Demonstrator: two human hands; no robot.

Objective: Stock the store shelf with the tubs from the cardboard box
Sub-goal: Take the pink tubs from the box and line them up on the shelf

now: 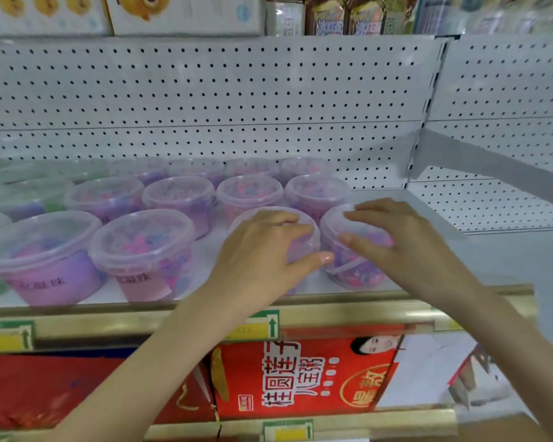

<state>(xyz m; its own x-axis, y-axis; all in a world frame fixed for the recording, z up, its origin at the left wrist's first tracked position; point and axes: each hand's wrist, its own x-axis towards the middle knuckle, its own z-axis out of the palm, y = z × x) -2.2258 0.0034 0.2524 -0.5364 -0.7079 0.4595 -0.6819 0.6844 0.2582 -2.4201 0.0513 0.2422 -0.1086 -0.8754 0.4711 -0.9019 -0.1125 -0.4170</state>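
Here, at centre frame, the left hand (262,250) grips the centre tub (304,245) and the right hand (406,240) grips the right tub (358,272), the tubs upright and side by side at the shelf (492,260) front.

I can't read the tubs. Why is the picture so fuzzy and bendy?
Head view: soft focus smears print on the labelled tub; green tubs far left blur most; wide lens bows the pegboard rows; left hand gripping the front tub and right hand gripping the end tub look sharpest.

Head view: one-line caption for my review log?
Left hand grips the left tub, right hand the right tub, on the shelf beside matching tubs.
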